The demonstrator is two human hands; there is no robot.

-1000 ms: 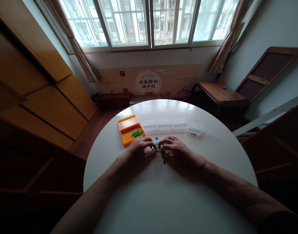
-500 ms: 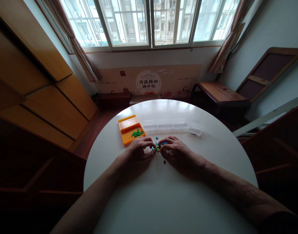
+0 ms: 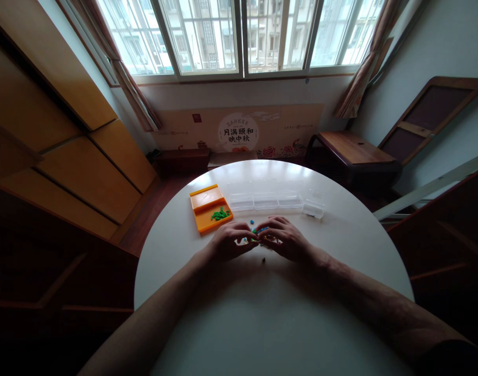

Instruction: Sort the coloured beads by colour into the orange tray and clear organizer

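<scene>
Since half a second ago, the left hand (image 3: 231,241) has moved inward, so its fingertips meet or nearly meet those of the right hand (image 3: 288,239), covering more of the small pieces (image 3: 254,231). Thumb and fingers are drawn close together on each hand; whether a piece is pinched between them cannot be told. Green, blue and other pieces lie in a pile on the table under and between the fingers. One blue piece (image 3: 252,222) sits apart just beyond them; a dark piece (image 3: 263,259) lies on the near side.

Past the left knuckles, close by, is the near right corner of an orange tray (image 3: 203,224) with green pieces (image 3: 219,214) in its near half. Clear boxes (image 3: 242,202) stand in a row beyond the hands, leaving a narrow strip between. White table (image 3: 239,313) stretches widely toward the person between the forearms, and right of the right hand to the curved edge.

Under the window (image 3: 207,36), a banner (image 3: 176,120) reads 月满颐和 映中秋; its smaller lettering is too small to read.
</scene>
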